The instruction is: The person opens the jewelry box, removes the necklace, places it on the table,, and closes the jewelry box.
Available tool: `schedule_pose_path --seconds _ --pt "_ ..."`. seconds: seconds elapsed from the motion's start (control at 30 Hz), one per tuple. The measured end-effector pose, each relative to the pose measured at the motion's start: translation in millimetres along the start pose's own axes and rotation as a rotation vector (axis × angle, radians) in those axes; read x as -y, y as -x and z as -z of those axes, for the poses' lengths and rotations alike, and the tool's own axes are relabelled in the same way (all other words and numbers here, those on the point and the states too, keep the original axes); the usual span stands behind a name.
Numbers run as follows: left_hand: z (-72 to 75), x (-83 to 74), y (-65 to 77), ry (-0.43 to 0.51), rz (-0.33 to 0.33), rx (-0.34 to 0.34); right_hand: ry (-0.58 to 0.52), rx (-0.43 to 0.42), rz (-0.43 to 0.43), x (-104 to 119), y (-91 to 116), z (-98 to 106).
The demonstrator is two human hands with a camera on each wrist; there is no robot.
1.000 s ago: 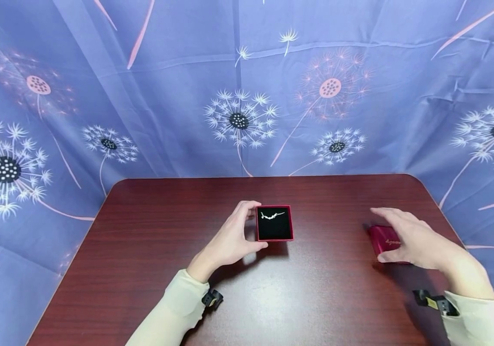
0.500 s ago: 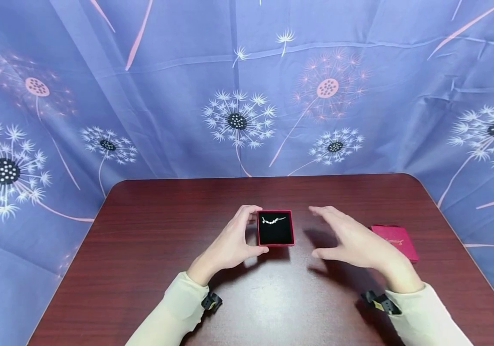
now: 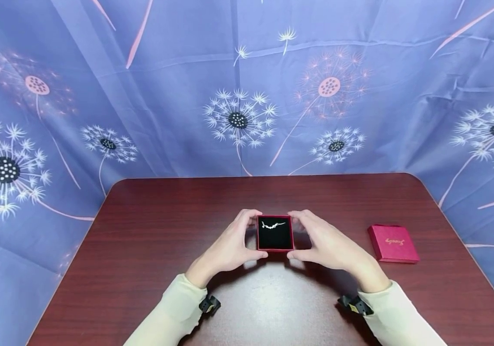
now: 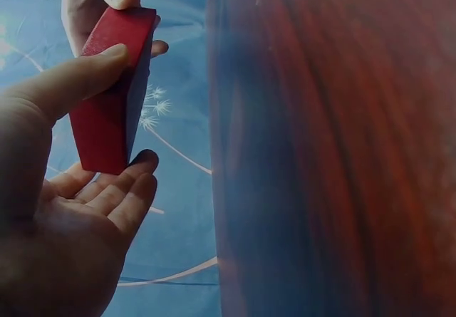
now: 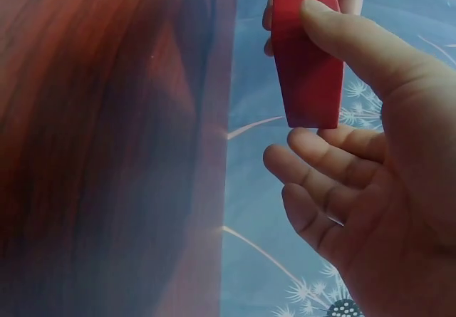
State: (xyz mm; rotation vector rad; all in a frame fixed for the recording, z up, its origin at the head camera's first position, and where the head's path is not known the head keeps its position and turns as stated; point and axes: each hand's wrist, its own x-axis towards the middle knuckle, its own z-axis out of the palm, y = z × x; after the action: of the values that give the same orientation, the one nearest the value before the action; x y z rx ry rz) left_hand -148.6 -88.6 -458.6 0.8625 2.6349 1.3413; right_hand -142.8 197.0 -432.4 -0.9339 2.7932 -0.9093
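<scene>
A small red jewelry box with a black insert is held up off the table, its inside facing me. On the insert lies a silver bracelet or chain. My left hand grips the box's left side, thumb on the near wall and fingers at the far edge. On the other side my right hand holds it the same way. Both wrist views show the red box between thumb and fingers, clear of the tabletop. To the right lies the red lid with gold lettering, flat on the table.
The dark reddish-brown wooden table has rounded far corners. Behind it hangs a blue curtain printed with dandelions. A black wrist camera sits at the left cuff, and another black camera at the right cuff.
My right hand has left the lid and moved left to take hold of the box's right side. The box, still in my left hand, has come slightly nearer.
</scene>
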Motion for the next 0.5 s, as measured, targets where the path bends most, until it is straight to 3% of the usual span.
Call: schedule_pose_path --seconds 0.2,0.5 --pt "0.1 0.2 2.6 -0.084 0.043 0.075 0.021 0.022 0.01 -4 1 -4" --pt "-0.4 0.3 5.8 -0.192 0.054 0.155 0.1 0.07 -0.017 -5 3 -13"
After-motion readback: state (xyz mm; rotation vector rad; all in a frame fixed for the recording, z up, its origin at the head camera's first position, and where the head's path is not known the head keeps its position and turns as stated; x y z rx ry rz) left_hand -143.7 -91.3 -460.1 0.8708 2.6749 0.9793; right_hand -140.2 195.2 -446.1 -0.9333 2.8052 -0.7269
